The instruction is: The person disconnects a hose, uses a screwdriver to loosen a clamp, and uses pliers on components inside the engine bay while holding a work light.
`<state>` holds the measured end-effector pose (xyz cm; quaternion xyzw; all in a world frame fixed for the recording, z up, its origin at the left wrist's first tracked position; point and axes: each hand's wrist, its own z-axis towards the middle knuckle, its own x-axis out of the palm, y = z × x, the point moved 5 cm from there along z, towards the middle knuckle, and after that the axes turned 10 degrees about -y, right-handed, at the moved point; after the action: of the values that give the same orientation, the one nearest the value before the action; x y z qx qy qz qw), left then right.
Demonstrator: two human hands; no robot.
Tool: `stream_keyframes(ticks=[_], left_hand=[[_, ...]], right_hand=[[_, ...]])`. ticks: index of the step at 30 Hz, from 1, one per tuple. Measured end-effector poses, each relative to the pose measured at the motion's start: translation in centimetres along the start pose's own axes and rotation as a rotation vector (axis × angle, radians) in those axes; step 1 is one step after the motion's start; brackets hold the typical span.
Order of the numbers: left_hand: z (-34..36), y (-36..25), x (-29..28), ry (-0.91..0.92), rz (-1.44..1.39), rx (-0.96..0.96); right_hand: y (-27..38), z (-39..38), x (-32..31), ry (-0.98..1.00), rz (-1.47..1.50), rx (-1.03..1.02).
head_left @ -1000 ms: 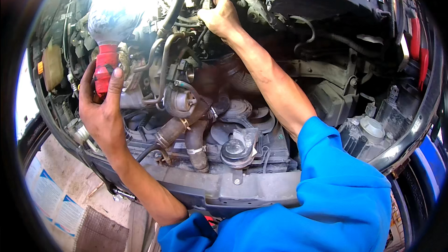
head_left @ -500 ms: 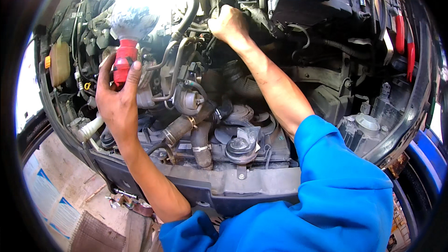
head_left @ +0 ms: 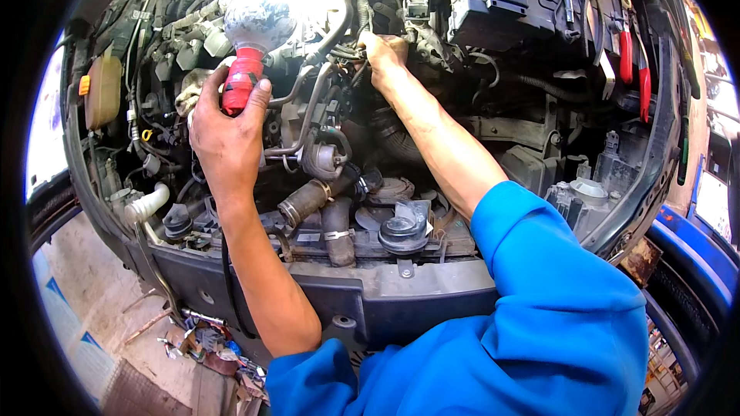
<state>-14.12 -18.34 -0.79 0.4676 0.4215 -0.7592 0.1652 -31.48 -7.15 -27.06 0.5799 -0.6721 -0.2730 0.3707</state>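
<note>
My left hand (head_left: 227, 134) grips the red tape-wrapped handle (head_left: 243, 77) of a glowing work lamp (head_left: 259, 19) held over the engine bay, upper centre-left. My right hand (head_left: 383, 57) is closed at a bundle of corrugated hoses and wiring (head_left: 364, 7) near the back of the bay; its fingertips are mostly hidden. A black box (head_left: 501, 3) lies right of that hand. Below my hands are a metal canister (head_left: 324, 160), thick hoses with clamps (head_left: 335, 239) and a round dark part (head_left: 402, 235).
Red-handled pliers (head_left: 626, 53) lie at the bay's right side. A yellowish reservoir (head_left: 102, 96) sits at the left. The car's front crossmember (head_left: 416, 293) runs before my body. Assorted tools and scraps (head_left: 212, 350) lie below at the left, on a pale surface.
The view has shifted, showing more of the right side. My left hand and lamp sit farther right in view; my right hand appears slightly lower and farther right, still at the wiring.
</note>
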Motion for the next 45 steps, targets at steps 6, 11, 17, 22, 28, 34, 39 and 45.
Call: stream_keyframes(ticks=[6, 11, 17, 22, 28, 34, 39, 45], left_hand=[[-0.1, -0.3, 0.4, -0.036, -0.033, 0.020], [-0.2, 0.9, 0.1, -0.077, -0.002, 0.042], [0.2, 0.5, 0.4, -0.032, -0.033, 0.009], [0.1, 1.2, 0.4, -0.035, 0.017, 0.016], [0.3, 1.0, 0.6, -0.037, -0.036, 0.032], [0.3, 1.0, -1.0, -0.195, -0.018, 0.020], [0.8, 0.5, -1.4, -0.236, -0.040, 0.004], [0.4, 0.6, -1.2, -0.179, -0.026, 0.006]], right_hand=[[2.2, 0.9, -0.5, 0.095, -0.647, -0.284], [5.3, -1.9, 1.4, 0.066, -1.075, -0.206], [0.6, 2.4, 0.6, 0.106, -0.091, 0.248], [0.6, 0.1, 0.4, 0.232, 0.173, 0.487], [3.3, 0.7, -2.8, 0.126, -0.563, -0.117], [5.0, -2.1, -0.7, -0.013, -0.159, -0.070], [5.3, -2.0, -2.5, -0.142, -0.650, -0.394], [8.0, -7.9, 0.0, 0.088, -1.193, -0.593]])
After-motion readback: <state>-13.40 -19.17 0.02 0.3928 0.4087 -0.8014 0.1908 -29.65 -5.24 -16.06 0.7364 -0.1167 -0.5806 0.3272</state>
